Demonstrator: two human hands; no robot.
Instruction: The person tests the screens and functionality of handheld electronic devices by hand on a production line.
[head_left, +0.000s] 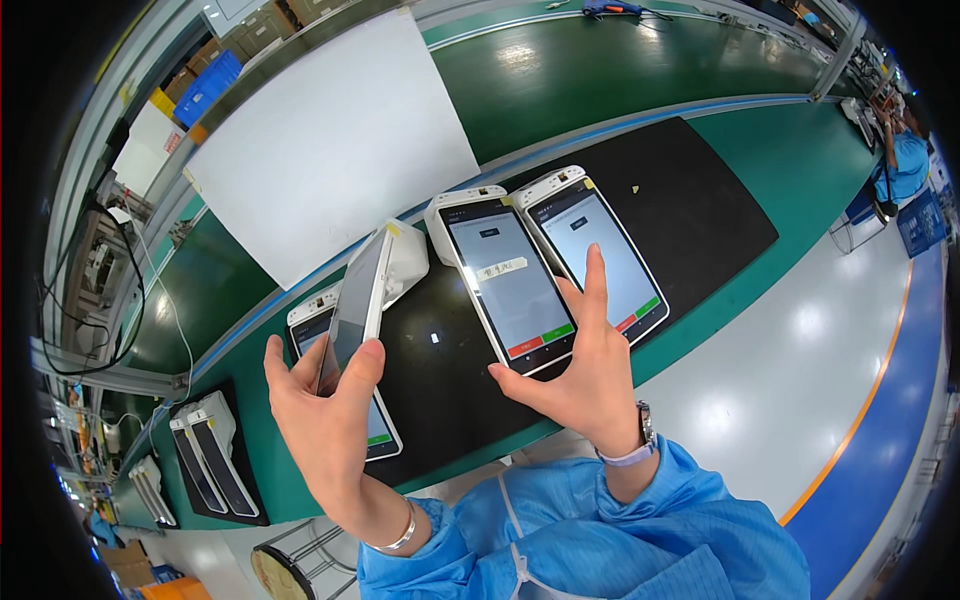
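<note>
My left hand (325, 405) holds a white handheld terminal (362, 292) tilted up on its edge above the black mat (690, 200). Under it a second terminal (380, 425) lies flat on the mat. My right hand (580, 370) hovers over two more white terminals lying side by side. Its index finger is stretched out and touches the lit screen of the right terminal (600, 250). The thumb lies by the lower edge of the middle terminal (505, 280), which has a pale label stuck on its screen. Both screens show red and green buttons at the bottom.
A large white board (330, 140) leans beyond the mat on the green bench (800, 160). Several more terminals (205, 455) lie on a small black mat at the far left. Blue crates (210, 85) stand at the back left. Another person in blue (905, 165) sits at far right.
</note>
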